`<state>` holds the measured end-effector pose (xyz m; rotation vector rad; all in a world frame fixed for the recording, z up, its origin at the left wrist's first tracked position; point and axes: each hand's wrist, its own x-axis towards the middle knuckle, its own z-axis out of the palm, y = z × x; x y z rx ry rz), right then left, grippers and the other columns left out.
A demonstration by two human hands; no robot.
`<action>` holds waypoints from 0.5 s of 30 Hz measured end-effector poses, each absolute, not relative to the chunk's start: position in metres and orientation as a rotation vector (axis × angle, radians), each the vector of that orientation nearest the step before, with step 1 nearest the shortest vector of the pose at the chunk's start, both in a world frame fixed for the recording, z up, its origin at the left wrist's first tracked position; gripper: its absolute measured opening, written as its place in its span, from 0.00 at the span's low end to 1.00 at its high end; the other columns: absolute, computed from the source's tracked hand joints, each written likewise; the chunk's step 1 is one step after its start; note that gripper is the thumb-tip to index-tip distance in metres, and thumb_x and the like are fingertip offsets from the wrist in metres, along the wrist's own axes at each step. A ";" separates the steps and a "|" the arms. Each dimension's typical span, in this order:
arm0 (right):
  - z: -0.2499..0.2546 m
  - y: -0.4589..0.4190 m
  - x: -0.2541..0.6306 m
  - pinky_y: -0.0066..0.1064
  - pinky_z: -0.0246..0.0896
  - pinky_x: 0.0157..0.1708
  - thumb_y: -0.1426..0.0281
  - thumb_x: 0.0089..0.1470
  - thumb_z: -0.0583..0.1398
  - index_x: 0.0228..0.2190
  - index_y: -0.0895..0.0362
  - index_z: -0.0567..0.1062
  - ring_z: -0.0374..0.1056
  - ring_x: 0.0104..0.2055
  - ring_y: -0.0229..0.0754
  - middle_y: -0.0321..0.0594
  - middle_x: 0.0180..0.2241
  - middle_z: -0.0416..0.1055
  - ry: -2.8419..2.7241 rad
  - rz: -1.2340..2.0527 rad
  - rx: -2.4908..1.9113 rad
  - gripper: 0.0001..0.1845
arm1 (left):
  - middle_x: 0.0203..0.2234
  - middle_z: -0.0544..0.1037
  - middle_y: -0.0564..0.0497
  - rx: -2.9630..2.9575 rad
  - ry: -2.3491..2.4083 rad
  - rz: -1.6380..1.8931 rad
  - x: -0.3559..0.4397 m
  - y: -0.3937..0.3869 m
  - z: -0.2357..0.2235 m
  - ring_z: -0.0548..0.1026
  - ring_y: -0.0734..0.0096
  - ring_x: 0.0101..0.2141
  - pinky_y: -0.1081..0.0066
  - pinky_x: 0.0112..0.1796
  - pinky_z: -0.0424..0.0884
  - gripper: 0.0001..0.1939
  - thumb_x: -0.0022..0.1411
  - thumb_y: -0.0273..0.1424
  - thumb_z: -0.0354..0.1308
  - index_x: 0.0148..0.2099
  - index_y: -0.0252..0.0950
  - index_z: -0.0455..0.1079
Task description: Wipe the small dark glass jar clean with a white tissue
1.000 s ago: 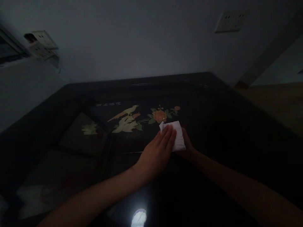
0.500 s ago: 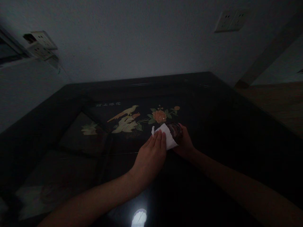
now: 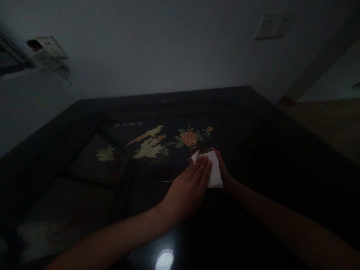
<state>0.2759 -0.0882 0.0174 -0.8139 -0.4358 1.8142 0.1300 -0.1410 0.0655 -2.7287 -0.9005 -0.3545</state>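
Note:
A folded white tissue (image 3: 215, 173) lies under the pressed-together fingers of my left hand (image 3: 189, 187). It covers most of a dark, glossy, rounded object (image 3: 200, 150) whose curved reddish-brown rim shows beyond the fingertips; its exact kind is too dark to tell. My right hand (image 3: 224, 170) grips this object from the right side, its fingers partly hidden behind the tissue. Both hands are over a shiny black tabletop (image 3: 239, 131), just in front of an inlaid orange flower (image 3: 189, 138).
Inlaid birds (image 3: 150, 144) decorate the tabletop to the left. A pale wall (image 3: 163, 48) rises behind the table, with sockets at left (image 3: 50, 52) and sockets at right (image 3: 271, 26). Wooden floor (image 3: 332, 123) shows at the right. A bright light reflects near the front.
My left hand and the tissue have slid right and slightly toward me across the rounded object, covering more of its right side. My right hand stays in about the same place.

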 end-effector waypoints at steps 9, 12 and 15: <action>0.025 -0.093 0.272 0.36 0.67 0.40 0.56 0.48 0.56 0.30 0.53 0.77 0.73 0.40 0.47 0.37 0.28 0.78 -0.343 1.860 -0.783 0.16 | 0.59 0.60 0.33 -2.677 -1.100 -0.197 0.125 -0.133 0.069 0.59 0.58 0.60 0.63 0.57 0.62 0.25 0.62 0.18 0.42 0.62 0.20 0.55; 0.028 -0.093 0.272 0.37 0.66 0.40 0.55 0.48 0.55 0.32 0.54 0.77 0.73 0.39 0.47 0.38 0.29 0.78 -0.342 1.878 -0.800 0.18 | 0.58 0.61 0.31 -2.647 -1.114 -0.148 0.127 -0.145 0.071 0.61 0.55 0.59 0.62 0.55 0.65 0.26 0.60 0.18 0.42 0.61 0.18 0.57; 0.027 -0.092 0.272 0.37 0.66 0.41 0.55 0.47 0.57 0.33 0.54 0.77 0.73 0.38 0.47 0.38 0.28 0.78 -0.397 1.822 -0.808 0.19 | 0.59 0.61 0.30 -2.667 -1.069 -0.131 0.130 -0.153 0.071 0.60 0.54 0.59 0.61 0.55 0.65 0.26 0.60 0.18 0.42 0.61 0.18 0.57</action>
